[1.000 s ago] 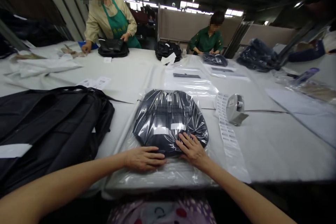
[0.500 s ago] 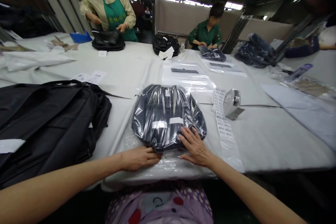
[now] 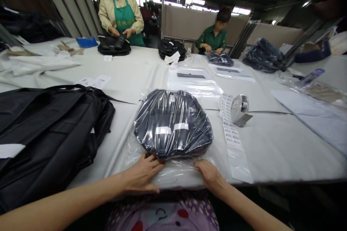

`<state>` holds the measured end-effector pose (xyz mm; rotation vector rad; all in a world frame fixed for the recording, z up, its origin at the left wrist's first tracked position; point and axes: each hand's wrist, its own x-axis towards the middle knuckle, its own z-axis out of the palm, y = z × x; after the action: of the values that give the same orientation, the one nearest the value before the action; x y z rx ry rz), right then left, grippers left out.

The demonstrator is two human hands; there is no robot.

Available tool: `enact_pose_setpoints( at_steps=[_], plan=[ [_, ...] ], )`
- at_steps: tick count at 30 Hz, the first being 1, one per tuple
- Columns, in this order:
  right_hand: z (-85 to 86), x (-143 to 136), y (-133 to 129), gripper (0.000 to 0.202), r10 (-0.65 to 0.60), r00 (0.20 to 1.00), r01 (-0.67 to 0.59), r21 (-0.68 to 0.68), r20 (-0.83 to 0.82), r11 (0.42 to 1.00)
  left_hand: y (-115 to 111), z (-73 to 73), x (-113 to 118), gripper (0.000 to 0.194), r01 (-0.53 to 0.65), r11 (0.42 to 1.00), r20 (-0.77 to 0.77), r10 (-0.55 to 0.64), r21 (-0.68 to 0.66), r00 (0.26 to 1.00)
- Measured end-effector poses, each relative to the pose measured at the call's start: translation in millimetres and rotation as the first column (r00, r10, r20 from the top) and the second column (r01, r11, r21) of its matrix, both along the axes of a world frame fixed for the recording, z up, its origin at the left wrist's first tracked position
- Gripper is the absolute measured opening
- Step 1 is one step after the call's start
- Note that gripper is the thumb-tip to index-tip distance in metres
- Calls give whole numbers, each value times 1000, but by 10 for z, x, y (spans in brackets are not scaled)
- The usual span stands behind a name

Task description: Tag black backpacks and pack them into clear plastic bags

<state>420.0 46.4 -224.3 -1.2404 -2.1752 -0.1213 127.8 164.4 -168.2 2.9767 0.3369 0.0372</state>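
- While lying flat on the grey cloth-covered table, dark navy bag sealed in a clear crinkled plastic sleeve; just beyond both sets of fingertips, straight ahead, long axis across the body.
- Left hand: fingers spread and flat, pressing the loose near flap of plastic, tips touching the bag's near edge; nothing gripped.
- Right hand: fingers curled down on the same flap at the bag's right corner; pinching or only pressing, cannot tell.
- Both about equally near, one at each near corner.
- Film glossy, wrinkled, slippery-looking; bag soft, rounded, padded.
- Left: large black fabric bag, matte. Right: grey label dispenser with a white label strip.
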Motion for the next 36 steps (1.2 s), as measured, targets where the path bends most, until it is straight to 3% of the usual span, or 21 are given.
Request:
enact_pose_setpoints(
  at_steps=[3,5,7,9,13,17,20,24,27,31,34,36],
  plan=[
    [-63,-30,44,22,-94,995,95,23,-28,995,-88,-251,39,40,-144,986,120,133,87,984],
    [-70,-47,53,22,-72,997,72,17,3,997,-118,-387,57,21,-189,973,228,156,134,961],
    [-61,-61,43,32,-30,998,30,15,51,999,-134,-450,67,21,-207,965,315,149,161,937],
    [-43,-74,14,39,-17,995,16,16,99,1000,-144,-448,71,20,-223,959,363,147,177,920],
    [42,-98,-83,19,-47,983,40,44,175,998,-148,-399,75,20,-233,952,391,142,197,909],
    [256,-105,-112,24,-86,965,38,193,248,981,-148,-409,71,22,-233,952,389,142,197,910],
    [458,-85,3,25,-27,935,-70,256,354,964,-150,-425,61,21,-195,955,369,101,226,924],
    [632,-52,218,22,133,868,-200,91,479,976,-135,-435,54,17,-174,939,372,54,298,927],
    [616,-34,282,22,205,849,-211,-44,487,977,-154,-439,40,20,-125,926,352,-9,357,936],
    [496,-6,266,22,186,894,-183,-47,407,982,-318,-334,-21,24,-121,910,390,-47,395,920],
    [453,6,262,24,189,914,-192,-27,359,981,-381,-57,-26,32,-180,927,519,-17,328,855],
    [453,5,267,24,189,915,-198,-11,357,980,-277,162,43,28,-174,942,553,-15,287,833]
  ],
)
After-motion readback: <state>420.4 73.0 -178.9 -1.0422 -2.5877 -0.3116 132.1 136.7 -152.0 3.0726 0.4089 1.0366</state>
